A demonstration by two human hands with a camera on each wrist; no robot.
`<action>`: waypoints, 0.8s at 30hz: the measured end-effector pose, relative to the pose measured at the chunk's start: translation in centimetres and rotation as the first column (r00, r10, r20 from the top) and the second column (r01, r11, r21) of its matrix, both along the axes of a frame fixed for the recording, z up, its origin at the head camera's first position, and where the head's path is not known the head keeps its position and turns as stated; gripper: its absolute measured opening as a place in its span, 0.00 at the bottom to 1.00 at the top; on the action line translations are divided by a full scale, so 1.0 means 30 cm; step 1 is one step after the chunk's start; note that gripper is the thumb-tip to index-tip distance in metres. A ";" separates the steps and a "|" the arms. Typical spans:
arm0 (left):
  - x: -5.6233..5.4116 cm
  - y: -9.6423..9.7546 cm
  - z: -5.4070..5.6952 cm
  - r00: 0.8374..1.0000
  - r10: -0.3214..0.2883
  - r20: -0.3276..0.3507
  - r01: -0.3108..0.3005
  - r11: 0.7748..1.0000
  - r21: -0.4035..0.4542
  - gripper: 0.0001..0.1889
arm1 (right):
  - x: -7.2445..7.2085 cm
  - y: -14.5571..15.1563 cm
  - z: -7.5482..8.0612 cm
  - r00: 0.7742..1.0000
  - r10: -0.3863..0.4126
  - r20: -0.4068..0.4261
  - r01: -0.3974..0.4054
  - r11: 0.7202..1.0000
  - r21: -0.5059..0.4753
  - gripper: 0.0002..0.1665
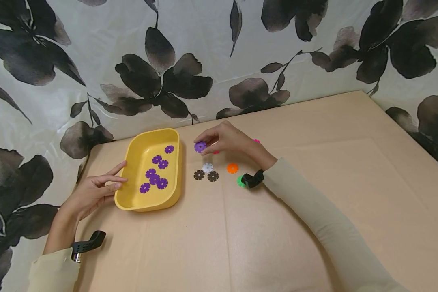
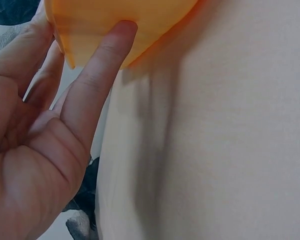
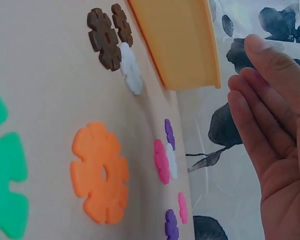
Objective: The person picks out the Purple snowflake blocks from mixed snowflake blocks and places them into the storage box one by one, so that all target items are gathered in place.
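Observation:
My left hand (image 1: 95,188) holds the left side of a yellow plastic tray (image 1: 175,178). In the left wrist view one finger (image 2: 97,75) presses the tray's outer wall while others reach over its rim. Several purple flower-shaped discs (image 1: 154,179) lie in the tray, some overlapping. To the right of the tray and above the table, my right hand (image 1: 228,140) pinches another purple flower-shaped disc (image 1: 200,147) between thumb and fingertips. The right wrist view shows that hand (image 3: 280,120) from the palm side, the held disc mostly hidden by its fingers.
Below my right hand lie two dark brown discs (image 1: 213,176), a white disc (image 1: 207,167), an orange disc (image 1: 232,168) and a green disc (image 1: 240,182). Pink discs (image 3: 161,161) and purple discs (image 3: 171,225) lie farther back. Floral fabric (image 1: 219,52) hangs behind the table.

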State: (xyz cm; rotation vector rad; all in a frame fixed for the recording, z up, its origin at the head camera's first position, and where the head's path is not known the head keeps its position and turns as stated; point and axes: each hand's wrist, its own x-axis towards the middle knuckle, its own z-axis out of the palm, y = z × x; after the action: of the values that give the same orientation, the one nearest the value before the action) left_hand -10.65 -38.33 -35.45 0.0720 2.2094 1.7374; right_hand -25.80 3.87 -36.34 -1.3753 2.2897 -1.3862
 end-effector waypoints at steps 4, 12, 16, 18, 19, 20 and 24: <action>0.008 0.002 -0.003 1.000 -0.004 -0.012 0.004 1.000 0.005 0.18 | 0.008 0.002 0.006 1.000 0.016 0.000 -0.016 1.000 -0.020 0.25; 0.028 0.001 -0.020 0.999 0.002 -0.035 -0.001 1.000 0.022 0.18 | 0.015 -0.001 0.016 0.999 0.045 -0.007 -0.045 0.998 -0.049 0.25; 0.032 0.000 -0.027 0.999 0.002 -0.053 -0.002 1.000 0.004 0.18 | 0.020 -0.005 0.026 0.999 0.047 -0.010 -0.048 0.998 -0.037 0.25; 0.035 -0.003 -0.033 0.997 -0.011 -0.076 0.009 1.000 -0.017 0.18 | 0.028 -0.007 0.033 0.999 0.045 -0.020 -0.046 0.999 -0.029 0.25; 0.037 -0.004 -0.036 0.996 -0.017 -0.093 0.014 0.999 -0.035 0.19 | 0.031 -0.009 0.037 0.999 0.046 -0.024 -0.047 0.999 -0.027 0.25; 0.038 -0.005 -0.039 0.993 -0.017 -0.113 0.010 0.998 -0.062 0.19 | 0.034 -0.010 0.041 0.998 0.046 -0.032 -0.047 0.999 -0.025 0.25; 0.045 0.003 -0.045 0.983 -0.005 -0.184 -0.031 0.981 -0.192 0.20 | 0.044 -0.011 0.056 0.998 0.040 -0.046 -0.041 0.999 -0.019 0.25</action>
State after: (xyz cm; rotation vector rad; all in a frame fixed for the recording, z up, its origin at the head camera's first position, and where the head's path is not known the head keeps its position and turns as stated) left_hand -9.29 -38.25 -36.79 0.1787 2.5065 1.5684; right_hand -24.47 3.54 -34.66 -1.4653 2.2683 -1.3838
